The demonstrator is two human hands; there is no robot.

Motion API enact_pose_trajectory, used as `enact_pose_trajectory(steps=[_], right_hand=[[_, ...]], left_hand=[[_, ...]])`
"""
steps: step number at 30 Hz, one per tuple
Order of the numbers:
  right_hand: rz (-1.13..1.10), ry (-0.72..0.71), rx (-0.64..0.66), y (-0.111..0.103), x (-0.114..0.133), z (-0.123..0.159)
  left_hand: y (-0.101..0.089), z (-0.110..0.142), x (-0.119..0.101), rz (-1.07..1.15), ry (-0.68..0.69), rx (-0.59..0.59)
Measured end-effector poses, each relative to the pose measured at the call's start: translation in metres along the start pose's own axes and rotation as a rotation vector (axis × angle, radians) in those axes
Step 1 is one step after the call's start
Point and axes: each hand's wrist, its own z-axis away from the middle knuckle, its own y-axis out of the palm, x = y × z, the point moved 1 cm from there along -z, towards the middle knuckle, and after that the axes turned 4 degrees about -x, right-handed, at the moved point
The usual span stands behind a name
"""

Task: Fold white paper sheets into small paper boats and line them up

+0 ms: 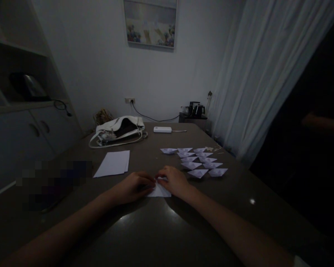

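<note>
A partly folded sheet of white paper (160,191) lies on the table in front of me, its straight edge toward me. My left hand (135,186) grips its left side, fingers bent at the upper fold. From the other side my right hand (174,181) pinches the paper near its top, so the fingertips of both hands almost meet there. Part of the paper is hidden under the fingers. Right of my hands, several folded white paper boats (198,173) stand in rough rows. A stack of white paper sheets (113,163) lies to the left, beyond my left hand.
A white handbag (119,128) rests at the table's far left, with a white power bank (163,129) and short cable to its right. Small scraps (210,149) lie by the right edge. A person's arm (324,121) shows at far right, near the curtain (256,66).
</note>
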Motion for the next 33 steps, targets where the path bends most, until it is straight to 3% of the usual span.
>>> enact_pose_trajectory(steps=[33], right_hand=[[0.115,-0.008,0.030,-0.006,0.006,0.003]], left_hand=[[-0.001,-0.002,-0.001,-0.001,-0.033,0.064]])
